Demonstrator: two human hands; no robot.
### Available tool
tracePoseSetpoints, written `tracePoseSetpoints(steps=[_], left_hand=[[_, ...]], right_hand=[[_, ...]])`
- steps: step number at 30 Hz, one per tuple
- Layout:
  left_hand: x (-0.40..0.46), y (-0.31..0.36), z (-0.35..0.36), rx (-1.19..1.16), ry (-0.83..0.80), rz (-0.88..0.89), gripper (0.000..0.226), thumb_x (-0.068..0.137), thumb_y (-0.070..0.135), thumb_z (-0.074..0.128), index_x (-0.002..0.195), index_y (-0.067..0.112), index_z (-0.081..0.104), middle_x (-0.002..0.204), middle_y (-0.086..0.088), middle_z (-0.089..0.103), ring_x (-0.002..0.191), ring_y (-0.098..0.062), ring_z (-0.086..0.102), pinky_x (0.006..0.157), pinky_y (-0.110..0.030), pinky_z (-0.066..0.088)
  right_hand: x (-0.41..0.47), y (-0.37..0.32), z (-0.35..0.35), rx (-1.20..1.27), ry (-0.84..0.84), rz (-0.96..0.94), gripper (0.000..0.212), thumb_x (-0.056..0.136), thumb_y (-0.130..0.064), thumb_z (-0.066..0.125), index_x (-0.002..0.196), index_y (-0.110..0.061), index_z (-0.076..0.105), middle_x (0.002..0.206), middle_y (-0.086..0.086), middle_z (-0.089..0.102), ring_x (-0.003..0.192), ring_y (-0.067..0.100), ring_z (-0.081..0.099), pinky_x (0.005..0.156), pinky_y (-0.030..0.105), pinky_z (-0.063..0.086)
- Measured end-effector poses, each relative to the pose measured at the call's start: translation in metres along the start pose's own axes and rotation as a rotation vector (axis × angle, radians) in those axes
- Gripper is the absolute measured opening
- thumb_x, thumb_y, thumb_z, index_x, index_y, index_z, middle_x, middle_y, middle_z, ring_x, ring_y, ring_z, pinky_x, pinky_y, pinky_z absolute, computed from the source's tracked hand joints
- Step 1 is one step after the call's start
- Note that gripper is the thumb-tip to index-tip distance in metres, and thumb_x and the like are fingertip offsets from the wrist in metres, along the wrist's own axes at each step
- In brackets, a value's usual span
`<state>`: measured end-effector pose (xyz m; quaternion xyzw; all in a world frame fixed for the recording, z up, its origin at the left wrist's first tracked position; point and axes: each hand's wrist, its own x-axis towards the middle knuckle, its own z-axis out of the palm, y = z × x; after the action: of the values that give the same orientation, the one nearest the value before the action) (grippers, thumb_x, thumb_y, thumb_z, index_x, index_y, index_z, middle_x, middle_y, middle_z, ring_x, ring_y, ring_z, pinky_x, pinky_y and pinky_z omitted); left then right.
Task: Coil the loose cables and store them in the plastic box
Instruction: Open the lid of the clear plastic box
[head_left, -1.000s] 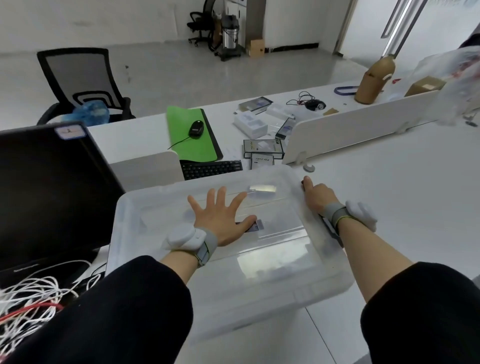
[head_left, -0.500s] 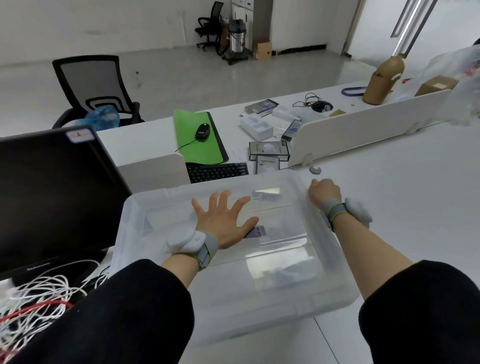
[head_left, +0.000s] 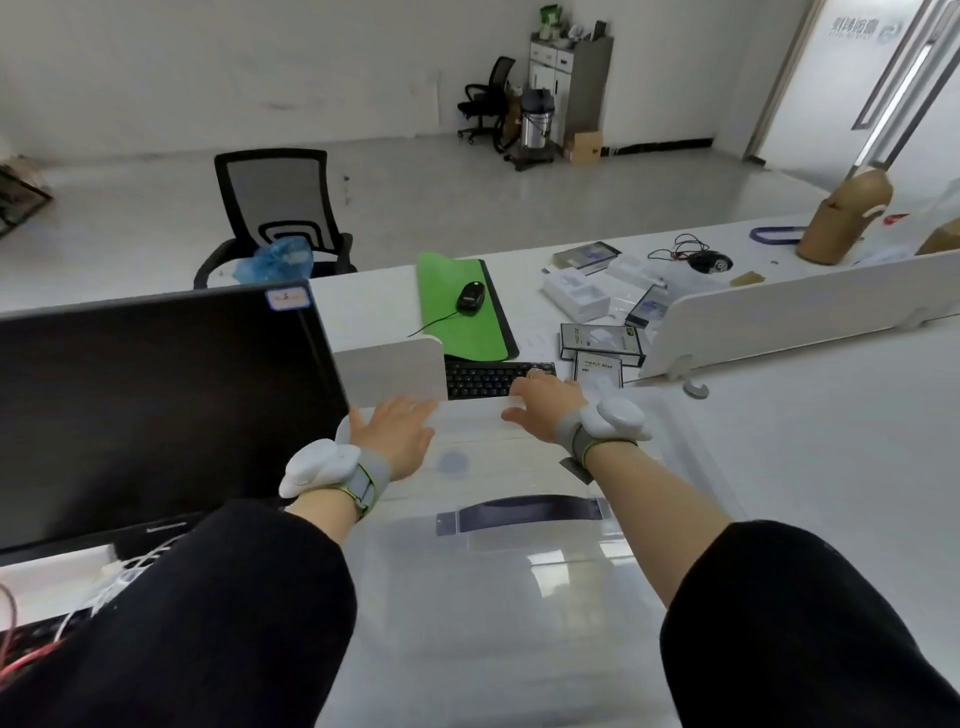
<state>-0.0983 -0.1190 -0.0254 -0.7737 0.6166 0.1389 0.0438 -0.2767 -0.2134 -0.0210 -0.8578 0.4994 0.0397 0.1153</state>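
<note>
The clear plastic box (head_left: 519, 613) stands on the white desk right in front of me, a dark handle (head_left: 522, 512) on its top. My left hand (head_left: 400, 434) lies flat on the far left part of the top with its fingers spread. My right hand (head_left: 545, 410) curls over the far rim of the box. Loose white and red cables (head_left: 111, 579) lie tangled at the lower left under the monitor, mostly hidden by my left sleeve.
A black monitor (head_left: 156, 415) stands close on the left. Behind the box are a black keyboard (head_left: 483, 379), a green mouse mat (head_left: 457, 312) with a mouse, small product boxes (head_left: 600, 340) and a white divider panel (head_left: 800, 306).
The box now sits closer to me with its handle in view. My left hand slid from the middle to the far edge. My right hand shifted from the right rim to the far rim.
</note>
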Motion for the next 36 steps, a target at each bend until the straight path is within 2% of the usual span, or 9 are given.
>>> tracePoseSetpoints(steps=[3,7,12,20,22,25,28,34,36], left_hand=[[0.009,0.003,-0.007,0.014,0.012,0.002,0.045,0.102,0.034,0.030,0.146,0.028,0.026,0.149,-0.004,0.031,0.138,-0.025,0.025,0.113,-0.053,0.014],[0.015,0.010,-0.012,0.026,0.005,-0.022,0.046,0.099,0.043,0.033,0.144,0.031,0.031,0.142,-0.008,0.034,0.133,-0.028,0.028,0.111,-0.049,0.022],[0.017,0.014,-0.031,0.016,0.034,-0.036,0.049,0.097,0.051,0.035,0.142,0.030,0.035,0.141,-0.009,0.035,0.132,-0.028,0.030,0.105,-0.046,0.027],[0.015,0.024,-0.070,-0.038,0.215,0.041,0.034,0.102,0.029,0.029,0.126,0.022,0.051,0.133,-0.004,0.051,0.126,-0.026,0.041,0.104,-0.041,0.022],[0.017,0.026,-0.077,-0.058,0.230,0.081,0.035,0.101,0.024,0.029,0.131,0.019,0.047,0.140,-0.005,0.046,0.133,-0.026,0.034,0.113,-0.046,0.012],[0.017,0.028,-0.081,-0.092,0.167,0.156,0.049,0.101,0.035,0.032,0.148,0.024,0.022,0.158,0.002,0.013,0.146,-0.021,0.004,0.116,-0.050,0.001],[0.015,0.032,-0.078,-0.093,0.128,0.149,0.055,0.100,0.040,0.034,0.150,0.030,0.013,0.160,0.004,-0.005,0.147,-0.020,-0.008,0.115,-0.056,-0.003],[0.013,0.027,-0.073,-0.092,0.194,0.018,0.059,0.098,0.045,0.035,0.150,0.034,0.009,0.158,-0.004,-0.015,0.146,-0.028,-0.012,0.115,-0.056,0.002],[0.008,0.029,-0.077,-0.109,0.215,0.121,0.055,0.097,0.046,0.038,0.148,0.035,0.019,0.159,-0.002,-0.001,0.146,-0.026,-0.004,0.114,-0.058,0.005]], right_hand=[[0.003,0.001,-0.004,-0.042,0.002,-0.028,0.039,0.097,-0.040,0.043,0.128,-0.018,0.049,0.133,0.006,0.047,0.123,0.025,0.047,0.107,0.043,0.025],[-0.001,0.007,-0.005,-0.038,-0.001,-0.052,0.038,0.099,-0.043,0.037,0.125,-0.017,0.046,0.131,0.007,0.053,0.117,0.028,0.052,0.094,0.038,0.036],[-0.003,0.007,-0.023,0.001,0.026,-0.063,0.037,0.098,-0.043,0.039,0.125,-0.020,0.048,0.130,0.004,0.057,0.119,0.027,0.052,0.098,0.038,0.033],[-0.005,0.010,-0.057,0.061,0.111,-0.053,0.040,0.099,-0.042,0.040,0.129,-0.018,0.050,0.129,0.010,0.058,0.120,0.029,0.051,0.100,0.038,0.032],[-0.004,0.012,-0.067,0.052,0.154,-0.040,0.039,0.099,-0.041,0.039,0.129,-0.019,0.050,0.131,0.006,0.057,0.122,0.027,0.050,0.103,0.039,0.029],[-0.002,0.020,-0.079,0.006,0.224,0.001,0.036,0.099,-0.041,0.037,0.122,-0.018,0.052,0.126,0.004,0.059,0.118,0.025,0.052,0.100,0.040,0.025],[0.000,0.036,-0.083,-0.005,0.291,0.073,0.034,0.100,-0.040,0.035,0.112,-0.016,0.054,0.117,0.005,0.062,0.111,0.026,0.055,0.093,0.040,0.027],[0.004,0.047,-0.072,0.082,0.293,0.173,0.036,0.100,-0.042,0.035,0.115,-0.015,0.053,0.120,0.006,0.061,0.112,0.027,0.055,0.095,0.041,0.028],[0.007,0.048,-0.068,0.111,0.278,0.191,0.036,0.100,-0.041,0.036,0.118,-0.015,0.053,0.123,0.006,0.060,0.114,0.028,0.054,0.096,0.042,0.028]])
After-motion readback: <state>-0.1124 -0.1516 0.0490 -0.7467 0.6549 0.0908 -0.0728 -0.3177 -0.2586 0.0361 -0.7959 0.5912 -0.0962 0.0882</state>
